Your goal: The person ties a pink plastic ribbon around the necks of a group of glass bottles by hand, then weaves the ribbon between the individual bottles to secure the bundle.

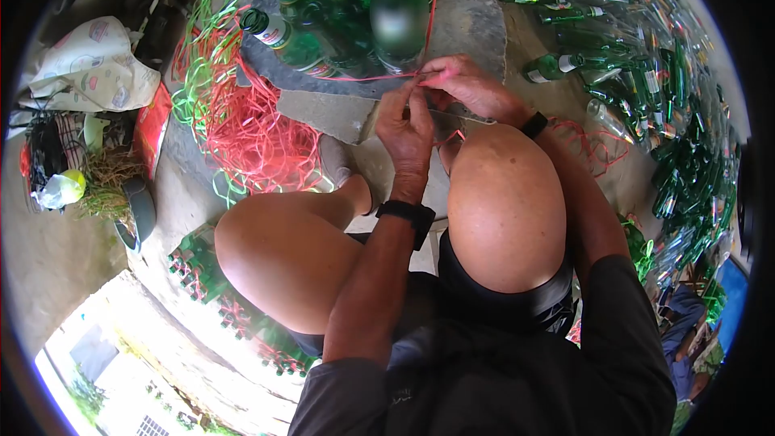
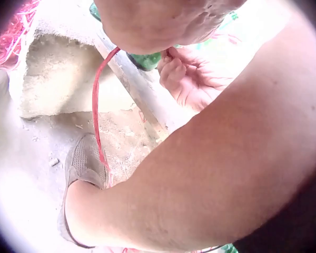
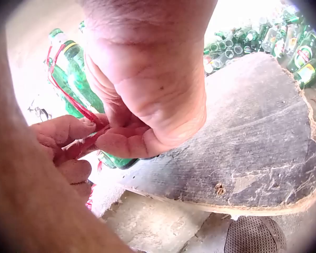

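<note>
Green bottles (image 1: 311, 28) stand grouped on a grey stone slab (image 1: 476, 20), with red strapping (image 1: 367, 78) running round their base and up one side. At the slab's near edge the left hand (image 1: 405, 133) pinches the red strapping. The right hand (image 1: 476, 90) meets it there, thumb and fingers closed on the same strapping. In the right wrist view the fingertips of both hands nearly touch around the red strand (image 3: 73, 103), beside the bottles (image 3: 81, 79). A loose red length (image 2: 96, 100) hangs below the left hand (image 2: 163, 23) in the left wrist view.
Tangled red and green strapping (image 1: 258, 125) lies left of the slab. Many green bottles (image 1: 646, 89) lie on the floor to the right. A white sack (image 1: 97, 64) and a dark pot (image 1: 139, 211) are at the left. Both knees flank the forearms.
</note>
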Tool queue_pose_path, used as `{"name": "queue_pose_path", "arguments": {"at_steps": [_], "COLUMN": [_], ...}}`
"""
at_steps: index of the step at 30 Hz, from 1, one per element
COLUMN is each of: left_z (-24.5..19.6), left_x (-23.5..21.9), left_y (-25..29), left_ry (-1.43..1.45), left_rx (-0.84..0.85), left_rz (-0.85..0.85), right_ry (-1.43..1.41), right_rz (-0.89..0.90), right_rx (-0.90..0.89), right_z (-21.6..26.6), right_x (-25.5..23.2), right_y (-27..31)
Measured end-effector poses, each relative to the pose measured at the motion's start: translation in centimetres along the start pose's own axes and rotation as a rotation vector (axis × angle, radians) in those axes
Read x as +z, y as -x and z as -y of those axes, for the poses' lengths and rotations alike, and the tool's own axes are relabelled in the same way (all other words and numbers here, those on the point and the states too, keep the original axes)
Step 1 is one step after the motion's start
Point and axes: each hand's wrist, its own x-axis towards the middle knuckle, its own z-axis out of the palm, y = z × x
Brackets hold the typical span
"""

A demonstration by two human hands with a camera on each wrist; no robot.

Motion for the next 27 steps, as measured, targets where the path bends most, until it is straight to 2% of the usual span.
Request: {"name": "queue_pose_path", "arguments": {"at_steps": [3, 5, 6, 8, 9, 11, 14, 21, 23, 27], "left_z": [0.3, 1.2, 0.9, 0.4, 0.1, -0.7, -1.2, -1.5, -1.8, -1.6], "left_x": [-0.1, 0.1, -0.1, -0.2, -0.3, -0.4, -0.3, -0.2, -0.2, -0.2], "left_y": [-0.2, -0.4, -0.5, -0.9, -1.1, -1.4, -1.8, -2.1, -2.2, -2.3], "left_ry": [0.071, 0.241, 0.24, 0.458, 0.459, 0.505, 0.502, 0.522, 0.493, 0.51], "left_rx": [-0.069, -0.223, -0.224, -0.477, -0.478, -0.666, -0.715, -0.792, -0.822, -0.809], "left_rz": [0.033, 0.051, 0.053, 0.075, 0.076, 0.067, 0.03, 0.022, 0.006, 0.002], "right_ry": [-0.059, -0.058, -0.06, -0.096, -0.096, -0.081, -0.018, -0.019, -0.03, -0.029], "right_rz": [-0.036, -0.031, -0.032, -0.049, -0.05, -0.038, -0.1, -0.059, -0.119, -0.043], "right_rx": [-0.033, -0.052, -0.05, -0.007, -0.006, 0.002, -0.021, 0.007, -0.036, -0.006], "right_z": [-0.1, 0.7, 0.6, 0.2, 0.2, 0.1, 0.0, -1.2, -2.1, -1.5], "right_x": [0.2, 0.5, 0.5, 0.5, 0.4, 0.3, 0.7, 0.2, 0.4, 0.1], "right_y": [0.2, 0.5, 0.5, 0.4, 0.4, 0.3, 0.4, -0.3, -0.5, -0.4]}}
